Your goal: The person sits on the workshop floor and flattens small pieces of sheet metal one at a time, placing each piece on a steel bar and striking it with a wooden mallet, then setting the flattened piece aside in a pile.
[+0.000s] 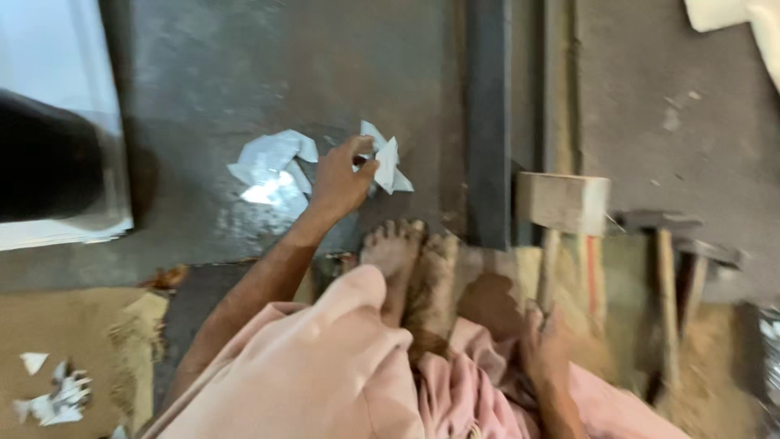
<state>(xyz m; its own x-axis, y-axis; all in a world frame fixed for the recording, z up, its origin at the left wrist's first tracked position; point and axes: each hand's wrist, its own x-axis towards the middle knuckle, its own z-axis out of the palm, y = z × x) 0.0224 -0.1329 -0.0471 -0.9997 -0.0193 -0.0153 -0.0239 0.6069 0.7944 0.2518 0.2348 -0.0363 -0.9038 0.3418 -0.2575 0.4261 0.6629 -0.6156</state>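
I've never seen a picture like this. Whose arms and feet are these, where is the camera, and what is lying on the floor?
There is no machine here. A person wears a camera on the head, so this single picture looks down at their own body. The left hand reaches out to a pale metal scrap on the dark metal sheet; its fingers close on the scrap's edge. More scraps lie beside it. The right hand rests low by the knee, blurred. Bare feet sit at the sheet's edge. A wooden mallet and a hammer lie to the right.
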